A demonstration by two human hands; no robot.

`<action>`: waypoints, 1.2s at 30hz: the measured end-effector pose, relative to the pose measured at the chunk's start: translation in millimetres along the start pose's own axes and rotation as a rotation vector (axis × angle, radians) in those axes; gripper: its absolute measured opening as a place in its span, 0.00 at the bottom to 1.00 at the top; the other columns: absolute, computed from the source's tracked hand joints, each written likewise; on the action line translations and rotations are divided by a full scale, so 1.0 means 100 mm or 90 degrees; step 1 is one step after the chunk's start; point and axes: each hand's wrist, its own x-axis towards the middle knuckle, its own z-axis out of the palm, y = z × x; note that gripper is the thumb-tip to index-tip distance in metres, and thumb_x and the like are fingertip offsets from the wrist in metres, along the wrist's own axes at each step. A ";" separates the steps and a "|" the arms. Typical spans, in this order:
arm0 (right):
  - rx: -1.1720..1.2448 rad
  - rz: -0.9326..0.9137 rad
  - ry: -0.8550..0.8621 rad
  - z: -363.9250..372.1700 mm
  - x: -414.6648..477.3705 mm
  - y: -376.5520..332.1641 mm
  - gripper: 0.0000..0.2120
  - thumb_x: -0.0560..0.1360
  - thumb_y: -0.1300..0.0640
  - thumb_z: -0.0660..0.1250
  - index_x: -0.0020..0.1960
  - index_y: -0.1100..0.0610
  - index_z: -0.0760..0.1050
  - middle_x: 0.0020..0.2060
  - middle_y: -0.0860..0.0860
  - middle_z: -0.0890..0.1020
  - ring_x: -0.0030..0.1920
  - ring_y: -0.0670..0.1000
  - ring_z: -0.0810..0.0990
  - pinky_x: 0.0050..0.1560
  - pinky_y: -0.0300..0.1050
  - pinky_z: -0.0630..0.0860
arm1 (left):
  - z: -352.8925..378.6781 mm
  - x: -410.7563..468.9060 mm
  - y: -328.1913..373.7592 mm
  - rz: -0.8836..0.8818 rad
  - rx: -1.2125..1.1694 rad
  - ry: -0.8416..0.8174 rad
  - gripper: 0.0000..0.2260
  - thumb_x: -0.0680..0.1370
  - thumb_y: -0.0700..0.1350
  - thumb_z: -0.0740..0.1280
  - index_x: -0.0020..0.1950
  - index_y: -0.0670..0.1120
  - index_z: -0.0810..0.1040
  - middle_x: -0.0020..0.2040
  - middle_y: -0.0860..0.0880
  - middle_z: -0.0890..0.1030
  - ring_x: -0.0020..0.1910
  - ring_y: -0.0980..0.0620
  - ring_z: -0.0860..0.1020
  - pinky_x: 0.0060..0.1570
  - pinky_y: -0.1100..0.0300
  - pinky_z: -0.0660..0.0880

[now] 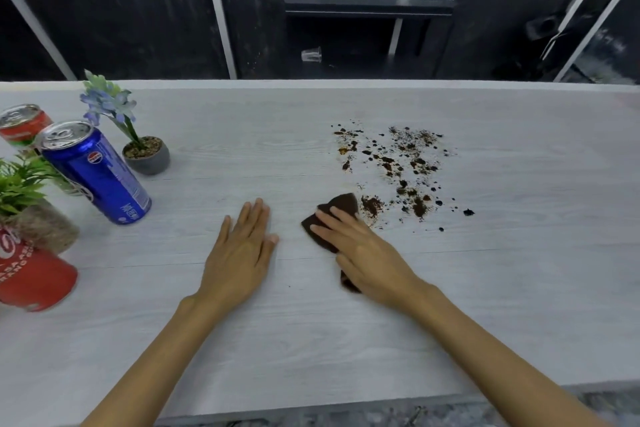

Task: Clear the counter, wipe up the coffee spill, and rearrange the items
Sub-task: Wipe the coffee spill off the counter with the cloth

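A scatter of brown coffee spots and grounds (pixel 398 166) lies on the pale wood-grain counter (pixel 311 322), right of centre. My right hand (pixel 363 250) lies flat on a dark brown cloth (pixel 341 206), pressing it to the counter at the spill's near-left edge. Palm down, my left hand (pixel 242 250) rests on bare counter to the left of the cloth, fingers spread and holding nothing.
At the left stand a blue soda can (pixel 97 173), a red can (pixel 24 125) behind it, another red can (pixel 31 274) at the near left, a small grey pot with blue flowers (pixel 145 156) and a green plant in a twine-wrapped pot (pixel 31 215). A dark wall runs behind the counter's far edge.
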 end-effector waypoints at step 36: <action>0.014 0.164 0.057 -0.01 0.45 0.36 0.25 0.79 0.44 0.53 0.73 0.53 0.60 0.75 0.50 0.56 0.76 0.51 0.48 0.75 0.52 0.43 | 0.04 0.26 0.17 -0.061 0.018 -0.007 0.27 0.79 0.58 0.43 0.74 0.48 0.40 0.77 0.52 0.42 0.74 0.58 0.39 0.73 0.53 0.36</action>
